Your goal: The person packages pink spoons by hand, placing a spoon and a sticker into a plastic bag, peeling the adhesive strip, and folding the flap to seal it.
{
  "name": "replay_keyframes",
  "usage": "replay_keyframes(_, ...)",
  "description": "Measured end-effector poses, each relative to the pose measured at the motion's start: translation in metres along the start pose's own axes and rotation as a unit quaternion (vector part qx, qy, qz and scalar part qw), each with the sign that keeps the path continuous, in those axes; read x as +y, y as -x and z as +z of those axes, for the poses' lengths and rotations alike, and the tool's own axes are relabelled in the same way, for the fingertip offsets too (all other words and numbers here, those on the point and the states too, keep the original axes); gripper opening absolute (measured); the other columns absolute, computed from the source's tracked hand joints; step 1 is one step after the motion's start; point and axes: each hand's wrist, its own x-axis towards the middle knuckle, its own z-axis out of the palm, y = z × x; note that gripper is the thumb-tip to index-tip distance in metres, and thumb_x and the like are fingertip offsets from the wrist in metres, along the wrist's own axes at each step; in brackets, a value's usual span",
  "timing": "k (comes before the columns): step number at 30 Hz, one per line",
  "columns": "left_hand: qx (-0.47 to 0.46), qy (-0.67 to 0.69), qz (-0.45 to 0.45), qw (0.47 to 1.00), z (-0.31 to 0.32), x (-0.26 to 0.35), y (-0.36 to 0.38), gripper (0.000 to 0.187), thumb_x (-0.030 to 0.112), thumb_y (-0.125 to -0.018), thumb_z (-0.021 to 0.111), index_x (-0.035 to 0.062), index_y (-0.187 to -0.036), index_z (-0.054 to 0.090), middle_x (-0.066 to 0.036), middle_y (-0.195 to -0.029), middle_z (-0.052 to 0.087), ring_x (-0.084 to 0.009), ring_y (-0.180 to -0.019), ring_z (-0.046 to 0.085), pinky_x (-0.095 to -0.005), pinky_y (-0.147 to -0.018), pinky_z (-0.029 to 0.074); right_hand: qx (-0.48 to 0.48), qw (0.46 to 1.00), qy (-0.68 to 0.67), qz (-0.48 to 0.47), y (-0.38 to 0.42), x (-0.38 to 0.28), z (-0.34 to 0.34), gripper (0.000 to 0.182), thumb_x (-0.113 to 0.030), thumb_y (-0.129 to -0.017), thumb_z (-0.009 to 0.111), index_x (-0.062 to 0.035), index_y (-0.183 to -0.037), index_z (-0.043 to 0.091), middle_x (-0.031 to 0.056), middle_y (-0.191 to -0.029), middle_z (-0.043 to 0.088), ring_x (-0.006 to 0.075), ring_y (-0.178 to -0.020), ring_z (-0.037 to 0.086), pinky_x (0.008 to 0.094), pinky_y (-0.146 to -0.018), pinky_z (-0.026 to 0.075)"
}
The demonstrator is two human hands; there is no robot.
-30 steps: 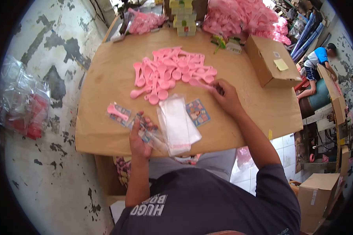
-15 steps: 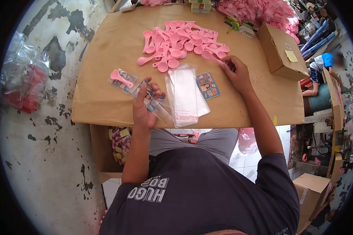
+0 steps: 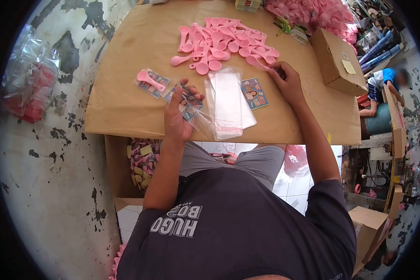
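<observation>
My left hand (image 3: 178, 114) is closed around a clear plastic bag with a blue printed card (image 3: 189, 103) inside, its open tail hanging toward the table edge. Between the fingertips of my right hand (image 3: 288, 83) is the handle of a pink spoon (image 3: 256, 63), whose bowl lies at the right edge of a heap of pink spoons (image 3: 219, 39). Between my hands lies a stack of clear plastic bags (image 3: 226, 105), partly over white sheets. Beside it are blue printed cards (image 3: 255, 92). Left of my left hand, a bagged card with a pink spoon (image 3: 151, 82) rests flat.
A cardboard box (image 3: 336, 60) stands on the right of the brown-covered table (image 3: 130, 114). Pink items (image 3: 312, 16) are piled behind it. Plastic bags (image 3: 30, 79) hang on the left wall. Another person (image 3: 385, 84) sits at the far right.
The view has tilted slightly, so the table contents appear higher and a little to the right. Both hands keep their holds on the bag and the spoon.
</observation>
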Motion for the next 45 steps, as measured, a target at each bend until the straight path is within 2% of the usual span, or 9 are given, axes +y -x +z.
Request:
replay_keyframes(9,-0.002,-0.009,0.000,1.000,-0.001,0.000,0.001,0.038,0.028,-0.107,0.059,0.0024,-0.134,0.051,-0.009,-0.098,0.065,-0.0188,-0.089,0.065,-0.0393,-0.095,0.056,-0.027,0.998,0.042,-0.040,0.001,-0.002,-0.004,0.022,-0.016,-0.097,0.072,-0.0046,-0.115,0.068,-0.0018,-0.084,0.062,0.0065,-0.072,0.052,0.0241,-0.066,0.044)
replay_keyframes(13,0.005,0.002,0.009,1.000,-0.005,-0.001,0.003,0.038,0.028,-0.107,0.059,0.0028,-0.134,0.051,-0.008,-0.099,0.065,-0.0189,-0.090,0.065,-0.0398,-0.098,0.054,-0.057,0.998,0.017,0.002,0.005,-0.012,-0.018,0.023,-0.012,-0.094,0.073,-0.0035,-0.114,0.068,0.0008,-0.084,0.063,0.0088,-0.072,0.055,0.0262,-0.069,0.048)
replay_keyframes(19,0.010,0.051,0.016,0.999,-0.004,0.004,0.004,0.039,0.030,-0.106,0.060,0.0050,-0.135,0.052,-0.010,-0.101,0.065,-0.0201,-0.092,0.065,-0.0409,-0.103,0.052,-0.043,0.985,-0.137,0.091,0.065,-0.068,-0.027,0.021,-0.011,-0.097,0.071,-0.0008,-0.115,0.067,-0.0001,-0.087,0.065,0.0062,-0.077,0.058,0.0235,-0.070,0.048)
replay_keyframes(24,0.026,0.041,0.067,0.997,0.034,0.007,-0.002,0.041,0.030,-0.105,0.061,0.0040,-0.136,0.052,-0.011,-0.106,0.066,-0.0227,-0.099,0.067,-0.0435,-0.108,0.051,-0.169,0.903,-0.329,0.217,0.129,-0.098,-0.011,0.020,-0.009,-0.099,0.069,0.0007,-0.116,0.066,0.0012,-0.094,0.069,0.0066,-0.083,0.063,0.0230,-0.073,0.050)
replay_keyframes(27,0.010,0.002,0.108,0.994,0.046,-0.002,-0.009,0.041,0.030,-0.105,0.062,0.0039,-0.135,0.052,-0.011,-0.106,0.067,-0.0226,-0.101,0.067,-0.0427,-0.107,0.051,-0.180,0.871,-0.398,0.226,0.141,-0.111,0.002,0.019,-0.010,-0.099,0.069,0.0006,-0.115,0.065,0.0024,-0.097,0.070,0.0069,-0.084,0.064,0.0228,-0.074,0.051)
replay_keyframes(34,-0.028,-0.010,0.073,0.997,0.062,-0.033,-0.016,0.041,0.033,-0.106,0.060,0.0053,-0.134,0.053,-0.008,-0.102,0.067,-0.0203,-0.098,0.067,-0.0430,-0.107,0.051,-0.088,0.874,-0.415,0.239,0.133,-0.121,0.015,0.018,-0.011,-0.098,0.072,-0.0011,-0.110,0.064,0.0024,-0.097,0.069,0.0084,-0.087,0.064,0.0237,-0.075,0.052)
replay_keyframes(40,0.004,0.003,-0.003,1.000,0.074,-0.062,-0.003,0.042,0.038,-0.106,0.057,0.0083,-0.135,0.050,-0.008,-0.099,0.066,-0.0204,-0.094,0.064,-0.0441,-0.106,0.051,-0.096,0.846,-0.482,0.207,0.128,-0.124,0.022,0.027,-0.006,-0.098,0.070,0.0018,-0.119,0.056,0.0070,-0.106,0.068,0.0116,-0.094,0.067,0.0277,-0.086,0.057)
replay_keyframes(43,-0.003,0.038,-0.030,0.999,0.077,-0.069,0.000,0.044,0.038,-0.107,0.056,0.0060,-0.136,0.047,-0.008,-0.097,0.064,-0.0201,-0.095,0.064,-0.0432,-0.103,0.053,-0.090,0.842,-0.489,0.211,0.131,-0.128,0.022,0.027,-0.005,-0.098,0.070,0.0007,-0.119,0.054,0.0065,-0.106,0.067,0.0109,-0.095,0.066,0.0262,-0.085,0.056)
replay_keyframes(45,-0.008,0.049,-0.053,0.997,0.078,-0.075,0.002,0.043,0.037,-0.108,0.053,0.0045,-0.135,0.046,-0.009,-0.097,0.063,-0.0198,-0.095,0.065,-0.0422,-0.101,0.055,-0.059,0.871,-0.440,0.210,0.133,-0.127,0.028,0.027,-0.006,-0.097,0.071,0.0000,-0.117,0.054,0.0049,-0.102,0.065,0.0095,-0.093,0.064,0.0250,-0.082,0.054)
